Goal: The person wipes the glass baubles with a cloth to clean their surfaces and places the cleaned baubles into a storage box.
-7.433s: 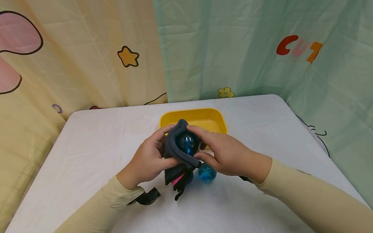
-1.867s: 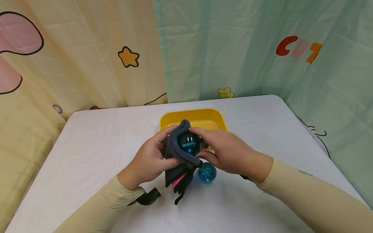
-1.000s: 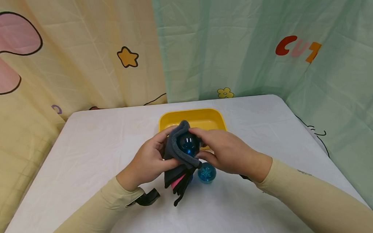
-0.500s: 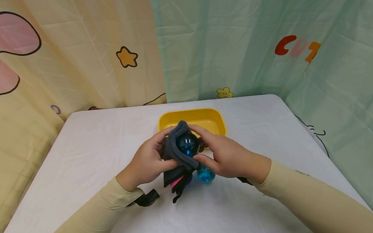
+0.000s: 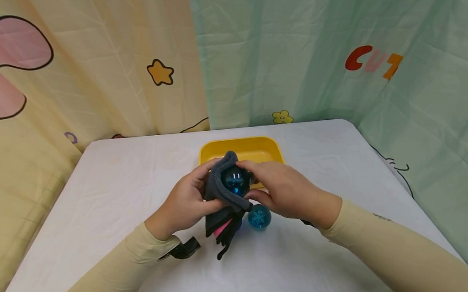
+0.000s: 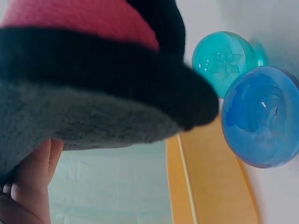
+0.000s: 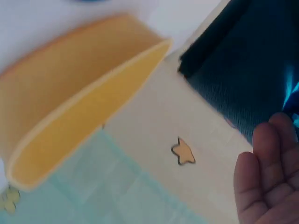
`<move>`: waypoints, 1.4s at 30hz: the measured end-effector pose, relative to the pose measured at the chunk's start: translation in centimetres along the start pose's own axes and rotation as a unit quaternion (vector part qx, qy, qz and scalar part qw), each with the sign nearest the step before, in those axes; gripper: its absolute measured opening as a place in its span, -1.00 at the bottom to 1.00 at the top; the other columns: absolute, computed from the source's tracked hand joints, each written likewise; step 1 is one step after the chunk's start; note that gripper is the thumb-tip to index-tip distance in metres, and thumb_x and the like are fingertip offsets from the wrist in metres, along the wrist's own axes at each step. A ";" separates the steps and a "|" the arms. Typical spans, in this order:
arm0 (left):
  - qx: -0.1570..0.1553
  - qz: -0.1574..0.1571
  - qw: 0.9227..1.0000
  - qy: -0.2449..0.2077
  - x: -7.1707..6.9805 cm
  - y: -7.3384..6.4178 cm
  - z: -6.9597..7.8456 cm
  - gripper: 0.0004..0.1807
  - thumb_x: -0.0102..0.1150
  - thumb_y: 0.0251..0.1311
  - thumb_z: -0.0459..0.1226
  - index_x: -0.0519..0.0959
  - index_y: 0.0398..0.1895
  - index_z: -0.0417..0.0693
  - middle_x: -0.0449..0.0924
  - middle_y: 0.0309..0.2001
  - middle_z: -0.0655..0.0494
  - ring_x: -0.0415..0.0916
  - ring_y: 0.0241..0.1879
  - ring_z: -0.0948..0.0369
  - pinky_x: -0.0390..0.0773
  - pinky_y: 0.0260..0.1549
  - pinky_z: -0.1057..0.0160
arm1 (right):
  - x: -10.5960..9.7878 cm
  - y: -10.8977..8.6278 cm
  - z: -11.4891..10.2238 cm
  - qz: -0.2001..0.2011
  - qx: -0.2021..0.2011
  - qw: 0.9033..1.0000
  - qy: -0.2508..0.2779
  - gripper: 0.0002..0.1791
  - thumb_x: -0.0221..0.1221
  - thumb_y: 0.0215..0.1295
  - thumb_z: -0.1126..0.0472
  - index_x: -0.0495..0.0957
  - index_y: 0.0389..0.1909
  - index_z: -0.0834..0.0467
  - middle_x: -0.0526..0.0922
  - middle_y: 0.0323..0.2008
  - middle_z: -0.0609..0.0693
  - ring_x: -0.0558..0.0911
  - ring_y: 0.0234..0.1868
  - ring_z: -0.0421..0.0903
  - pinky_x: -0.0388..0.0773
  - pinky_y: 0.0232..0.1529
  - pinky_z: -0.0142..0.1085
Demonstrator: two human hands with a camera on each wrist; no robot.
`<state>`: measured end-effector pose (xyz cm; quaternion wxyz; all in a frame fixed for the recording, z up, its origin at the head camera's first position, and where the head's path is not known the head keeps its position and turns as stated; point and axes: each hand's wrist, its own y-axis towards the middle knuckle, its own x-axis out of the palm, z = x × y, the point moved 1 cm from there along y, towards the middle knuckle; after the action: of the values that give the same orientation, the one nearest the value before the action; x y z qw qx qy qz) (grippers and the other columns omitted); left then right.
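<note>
My left hand (image 5: 186,201) grips a folded dark grey cloth (image 5: 217,186) with black edging, its thumb in front and fingers behind. The cloth curves around a glossy dark blue ball (image 5: 236,180). On the ball's right side, my right hand (image 5: 289,190) holds it between thumb and fingers, several fingertips hidden behind. Pink fabric (image 5: 222,228) and black trailing edges hang from the cloth's lower end. Below the hands, a clear light blue ball (image 5: 259,217) with a snowflake figure lies on the table. Beside it, a deeper blue ball (image 6: 261,116) shows in the left wrist view, mostly covered by the cloth in the head view.
A shallow yellow tray (image 5: 274,149) stands just beyond the hands. The table (image 5: 144,162) has a white cover, with patterned curtains (image 5: 292,45) along its back and sides. A black strap (image 5: 186,248) sticks out from the left wrist.
The cloth and ball stay in the same place. Over the last half second my right hand turns slightly on the ball, its thumb drawing back, and the snowflake ball shows more fully.
</note>
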<state>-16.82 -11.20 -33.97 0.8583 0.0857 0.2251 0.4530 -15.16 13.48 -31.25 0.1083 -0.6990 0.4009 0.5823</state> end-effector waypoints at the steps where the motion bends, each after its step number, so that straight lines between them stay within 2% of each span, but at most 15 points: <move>1: 0.001 0.000 1.000 0.001 0.1 0.0 0.1 -0.16 0.41 0.21 -0.53 0.30 0.56 -0.13 0.63 0.25 -0.20 0.69 0.05 0.10 0.73 0.07 0.27 | 0.1 0.0 0.0 -0.010 0.021 0.999 0.034 -0.27 0.38 0.39 0.07 0.34 0.46 0.22 0.77 -0.07 -0.03 0.71 -0.15 -0.15 0.74 -0.06 -0.24; 5: -0.007 0.000 1.000 0.010 0.3 0.0 0.2 -0.15 0.43 0.19 -0.52 0.31 0.55 -0.11 0.65 0.20 -0.19 0.70 -0.03 0.11 0.75 0.02 0.27 | 0.7 -0.2 0.1 -0.026 0.089 0.984 0.152 -0.47 0.22 0.55 0.08 0.40 0.39 0.24 0.77 -0.16 -0.07 0.68 -0.20 -0.20 0.71 -0.15 -0.30; 7: -0.009 0.002 1.000 0.015 0.3 -0.1 0.2 -0.15 0.44 0.18 -0.52 0.31 0.54 -0.12 0.67 0.16 -0.18 0.70 -0.07 0.12 0.75 0.01 0.28 | 0.9 -0.2 0.1 -0.023 0.088 0.982 0.165 -0.48 0.17 0.58 0.07 0.41 0.39 0.25 0.78 -0.10 -0.04 0.70 -0.17 -0.20 0.73 -0.08 -0.31; 9: -0.007 0.002 1.000 0.019 0.2 -0.1 0.1 -0.15 0.44 0.18 -0.52 0.31 0.54 -0.13 0.68 0.15 -0.18 0.71 -0.08 0.13 0.75 0.01 0.28 | 1.0 -0.3 0.1 -0.022 0.081 0.983 0.165 -0.39 0.17 0.58 0.05 0.31 0.50 0.22 0.78 0.00 -0.02 0.73 -0.10 -0.18 0.74 -0.02 -0.27; 13: 0.003 0.008 1.000 0.025 0.0 -0.1 -0.1 -0.15 0.44 0.18 -0.52 0.30 0.54 -0.16 0.69 0.14 -0.18 0.72 -0.07 0.13 0.75 0.02 0.27 | 0.8 -0.2 -0.1 -0.027 0.049 0.991 0.118 -0.15 0.27 0.51 0.09 0.06 0.65 0.11 0.67 0.26 0.05 0.76 0.06 -0.09 0.74 0.13 -0.15; 15: 0.006 0.008 1.000 0.024 -0.2 -0.1 -0.1 -0.16 0.43 0.19 -0.51 0.30 0.54 -0.16 0.69 0.15 -0.18 0.73 -0.05 0.12 0.74 0.04 0.26 | 0.6 -0.2 -0.1 -0.024 0.025 0.997 0.069 -0.13 0.33 0.46 0.14 0.07 0.64 0.11 0.66 0.27 0.07 0.76 0.09 -0.04 0.73 0.16 -0.11; 19: 0.003 0.004 1.000 0.022 -0.3 0.0 -0.1 -0.17 0.42 0.22 -0.50 0.30 0.55 -0.16 0.68 0.16 -0.18 0.72 -0.03 0.10 0.73 0.07 0.27 | 0.2 -0.1 -0.1 0.008 -0.028 0.999 -0.039 -0.19 0.42 0.36 0.17 0.27 0.54 0.15 0.77 -0.03 0.02 0.73 -0.12 -0.07 0.74 0.00 -0.20; 21: 0.002 0.001 1.000 0.021 -0.3 -0.1 0.0 -0.17 0.42 0.22 -0.50 0.29 0.55 -0.16 0.67 0.18 -0.18 0.71 -0.02 0.09 0.72 0.08 0.27 | 0.1 -0.1 -0.1 0.023 -0.043 0.997 -0.068 -0.21 0.45 0.32 0.15 0.32 0.50 0.15 0.75 -0.21 -0.03 0.65 -0.25 -0.11 0.71 -0.13 -0.26; 23: 0.001 -0.001 1.000 0.019 -0.3 -0.1 0.0 -0.17 0.42 0.22 -0.50 0.29 0.55 -0.16 0.66 0.19 -0.19 0.71 -0.01 0.09 0.72 0.08 0.28 | 0.0 -0.1 0.0 0.030 -0.049 0.995 -0.076 -0.21 0.46 0.30 0.14 0.35 0.49 0.17 0.74 -0.25 -0.04 0.62 -0.29 -0.12 0.69 -0.17 -0.27; 25: 0.001 -0.001 1.000 0.016 -0.2 0.0 0.0 -0.16 0.42 0.21 -0.51 0.30 0.56 -0.15 0.65 0.20 -0.19 0.70 0.01 0.08 0.72 0.08 0.27 | 0.0 -0.1 0.0 0.025 -0.041 0.997 -0.059 -0.21 0.45 0.30 0.11 0.35 0.48 0.21 0.76 -0.19 -0.02 0.67 -0.24 -0.11 0.72 -0.10 -0.26; 28: -0.001 -0.002 1.000 0.013 0.0 0.0 0.1 -0.15 0.42 0.20 -0.52 0.30 0.56 -0.12 0.63 0.22 -0.18 0.70 0.02 0.08 0.73 0.06 0.27 | 0.2 -0.2 0.0 -0.003 0.013 1.000 0.017 -0.23 0.40 0.37 0.07 0.32 0.48 0.26 0.78 -0.13 -0.03 0.71 -0.19 -0.13 0.73 -0.11 -0.28; 33: -0.013 -0.003 1.000 0.013 0.2 -0.1 -0.1 -0.16 0.44 0.19 -0.52 0.31 0.54 -0.13 0.65 0.19 -0.19 0.70 0.01 0.11 0.73 0.05 0.29 | 0.9 -0.3 0.1 -0.032 0.100 0.984 0.145 -0.41 0.24 0.53 0.03 0.38 0.41 0.25 0.77 -0.22 -0.10 0.66 -0.25 -0.23 0.68 -0.21 -0.37; 35: -0.013 0.000 1.000 0.017 0.1 -0.1 -0.2 -0.15 0.45 0.18 -0.52 0.32 0.54 -0.14 0.67 0.16 -0.19 0.71 -0.02 0.11 0.74 0.04 0.29 | 1.1 -0.2 0.0 -0.030 0.101 0.982 0.159 -0.42 0.21 0.56 0.03 0.38 0.43 0.23 0.78 -0.13 -0.08 0.68 -0.20 -0.24 0.71 -0.13 -0.34; 39: -0.007 0.005 1.000 0.022 -0.1 0.0 -0.3 -0.15 0.45 0.18 -0.50 0.30 0.54 -0.16 0.68 0.17 -0.18 0.72 -0.02 0.11 0.73 0.05 0.27 | 0.9 -0.1 -0.1 -0.030 0.078 0.985 0.150 -0.21 0.26 0.53 0.07 0.13 0.62 0.16 0.74 0.10 -0.02 0.74 -0.04 -0.17 0.75 0.02 -0.25; 42: -0.006 0.009 1.000 0.020 -0.3 0.0 -0.3 -0.16 0.44 0.21 -0.49 0.29 0.55 -0.17 0.67 0.22 -0.18 0.72 0.03 0.12 0.71 0.09 0.28 | 0.6 -0.1 0.0 -0.029 0.036 0.995 0.090 -0.08 0.32 0.47 0.15 0.02 0.67 0.12 0.71 0.18 0.04 0.75 0.04 -0.08 0.75 0.10 -0.17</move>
<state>-17.12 -11.44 -34.10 0.8501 0.0729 0.2387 0.4637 -15.09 13.27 -31.83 0.1141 -0.7552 0.4095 0.4989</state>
